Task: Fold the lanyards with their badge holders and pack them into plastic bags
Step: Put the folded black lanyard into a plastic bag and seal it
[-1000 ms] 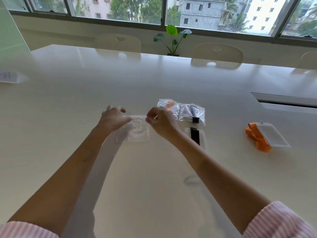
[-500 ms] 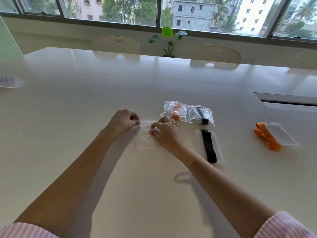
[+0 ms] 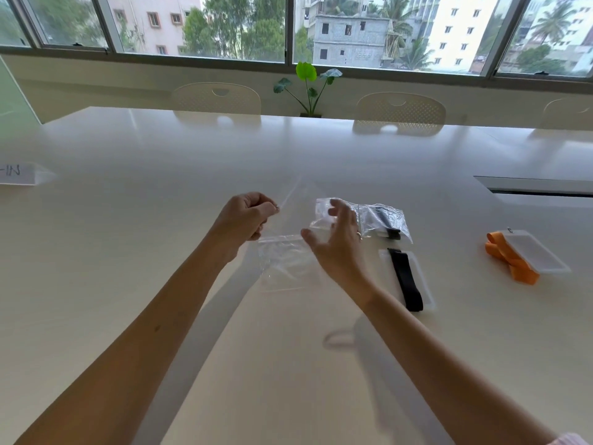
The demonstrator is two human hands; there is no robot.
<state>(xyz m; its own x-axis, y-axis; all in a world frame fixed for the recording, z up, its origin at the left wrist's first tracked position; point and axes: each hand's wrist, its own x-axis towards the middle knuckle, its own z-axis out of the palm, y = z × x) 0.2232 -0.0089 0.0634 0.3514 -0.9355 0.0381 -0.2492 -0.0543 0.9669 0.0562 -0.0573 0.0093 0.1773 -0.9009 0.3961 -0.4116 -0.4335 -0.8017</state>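
Though its clear film nearly vanishes against the pale table (image 3: pixel 128 252), an empty plastic bag (image 3: pixel 285 264) lies flat at the centre of the frame, between the two forearms. The left hand (image 3: pixel 245 220) is curled into a loose fist just above the bag's upper left corner, fingers (image 3: pixel 268 208) pinched on a second clear bag (image 3: pixel 296 191) that rises toward the upper right; this one is so transparent that only one edge and a faint sheen show. The right hand (image 3: pixel 337 239) hovers over the flat bag's right edge with fingers spread wide, holding nothing; whether it touches the film cannot be told. Behind it, two filled bags lie side by side: the left packed bag (image 3: pixel 324 210) is largely hidden by the fingers, its contents unreadable, while the right packed bag (image 3: pixel 385 220) shows something dark inside. Just right of the wrist lies a black lanyard (image 3: pixel 406 281) on a clear badge holder (image 3: pixel 425 277). Farther right, an orange lanyard (image 3: pixel 510 261) sits partly under another badge holder (image 3: pixel 536 255). A paper label (image 3: pixel 19 173) is cut off at the left edge.
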